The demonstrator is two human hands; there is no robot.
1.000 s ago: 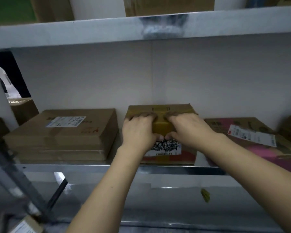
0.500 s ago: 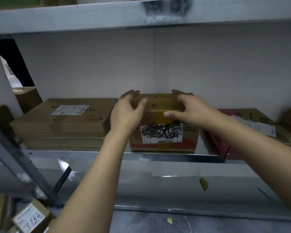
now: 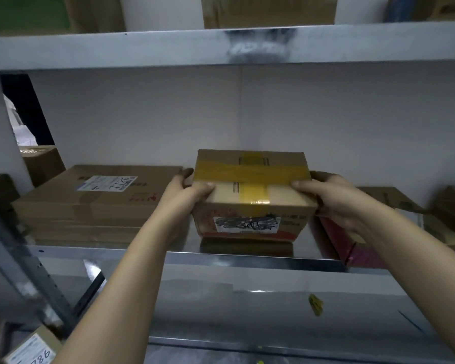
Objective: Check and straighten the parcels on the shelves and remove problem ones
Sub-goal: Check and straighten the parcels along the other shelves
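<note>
Clasping the box (image 3: 250, 190) by its short ends, left hand (image 3: 184, 198) and right hand (image 3: 336, 203) equally near. Sits crosswise, dead ahead, on the middle shelf (image 3: 142, 254), possibly raised slightly, hard to tell.

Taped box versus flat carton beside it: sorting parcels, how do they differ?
The taped box is compact and tall; the flat carton wide and low. The taped box's label is scribbled over, in front; the flat carton's sits on top. Left hand and right hand grip the taped box; the flat carton lies untouched. Both brown cardboard.
</note>
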